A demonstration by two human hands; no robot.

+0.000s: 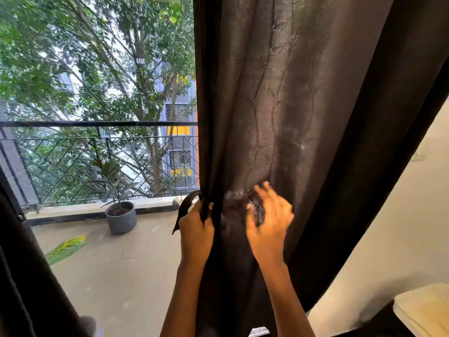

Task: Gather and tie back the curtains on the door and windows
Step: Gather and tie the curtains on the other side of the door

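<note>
**No Readable Text in Shot**

Scanning for lettering now, and nothing comes through. The one candidate is a small white tag (pixel 140 60) on the tree trunk (pixel 145 93) outside, with dark marks on it, but they are too small and too soft to read. The curtain (pixel 279 105) shows only a stitched leaf-and-vine pattern, no words. On the building (pixel 181 103) behind the branches there are yellow panels and grilles, and no sign or number can be made out.

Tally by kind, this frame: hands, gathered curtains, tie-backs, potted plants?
hands: 2 (left hand, right hand)
gathered curtain: 1
tie-back strap: 1
potted plant: 1
Total: 5
</note>
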